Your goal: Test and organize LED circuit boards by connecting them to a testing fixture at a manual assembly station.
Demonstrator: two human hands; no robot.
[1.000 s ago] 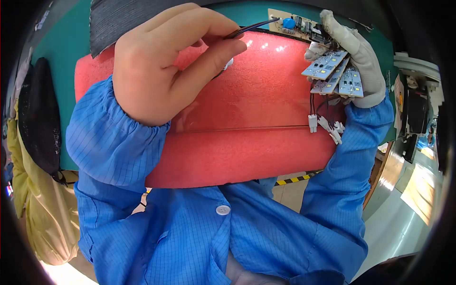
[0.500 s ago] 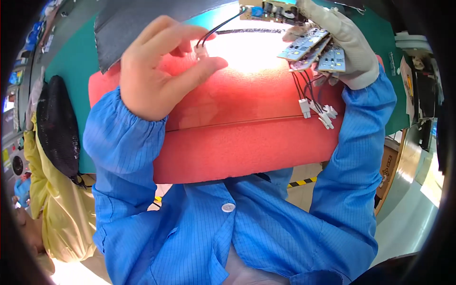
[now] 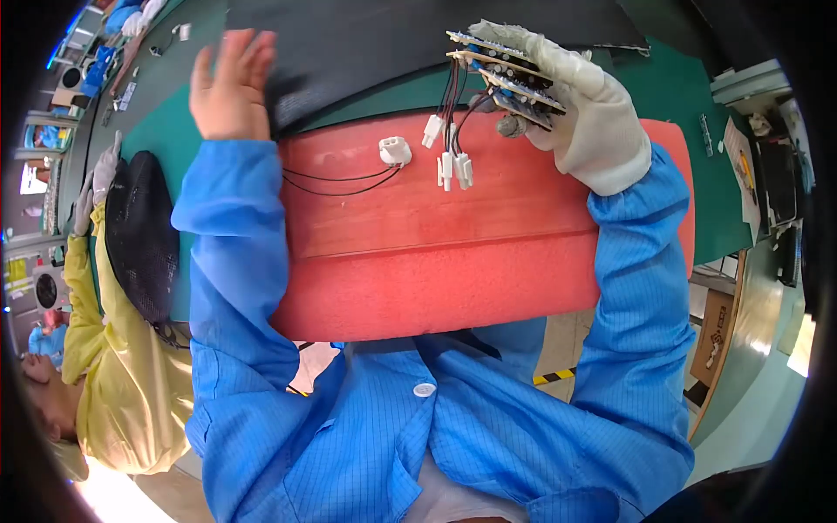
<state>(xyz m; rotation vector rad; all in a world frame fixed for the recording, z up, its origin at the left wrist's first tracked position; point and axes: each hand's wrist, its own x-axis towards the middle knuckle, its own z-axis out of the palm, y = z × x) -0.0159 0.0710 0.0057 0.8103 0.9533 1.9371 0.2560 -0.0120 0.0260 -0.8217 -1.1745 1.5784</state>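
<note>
My left hand (image 3: 234,87), bare, is raised over the dark sheet at the left with its fingers apart and nothing in them. A white plug connector (image 3: 394,151) lies on the red foam pad (image 3: 445,283). Its two black wires run left until my left sleeve hides them. My right hand (image 3: 593,113), in a white glove, is closed on a stack of circuit boards (image 3: 510,74), held tilted above the pad's far edge. Dark wires hang from the boards, ending in several white connectors (image 3: 455,166) over the pad.
A black sheet (image 3: 366,61) covers the far part of the green table (image 3: 706,187). A black mesh bag or cover (image 3: 144,235) stands at the left. Beyond it sits a co-worker in a yellow sleeve (image 3: 131,383). Papers (image 3: 739,166) lie at the right.
My left hand has let go of the white connector and moved left. My right hand has turned the boards edge-on and shifted them left. The bright glow over the pad is gone.
</note>
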